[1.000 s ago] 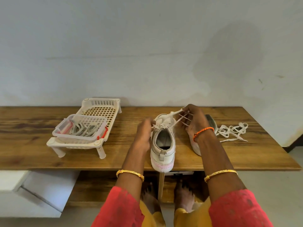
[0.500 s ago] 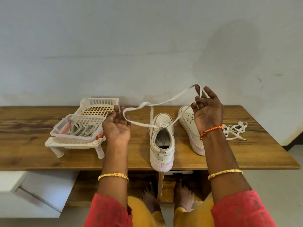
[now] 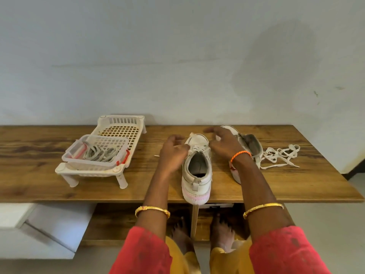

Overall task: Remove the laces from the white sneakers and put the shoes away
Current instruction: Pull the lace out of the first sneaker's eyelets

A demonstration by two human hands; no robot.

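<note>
1 lace (image 3: 280, 156) lies pulled free beside the far sneaker (image 3: 249, 149); we judge the near sneaker (image 3: 197, 169), mid-table, part-laced, left hand (image 3: 173, 153) and right hand (image 3: 225, 143) loosely spread, holding nothing; stowing remains.

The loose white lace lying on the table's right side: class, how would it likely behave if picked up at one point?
The loose lace would probably hang limp, since it lies in slack loops and tangles on the wooden table. It looks thin and flat, so it is likely very light. Its overlapping loops suggest that it may lift as a snarled bunch, not as one clean strand.
</note>
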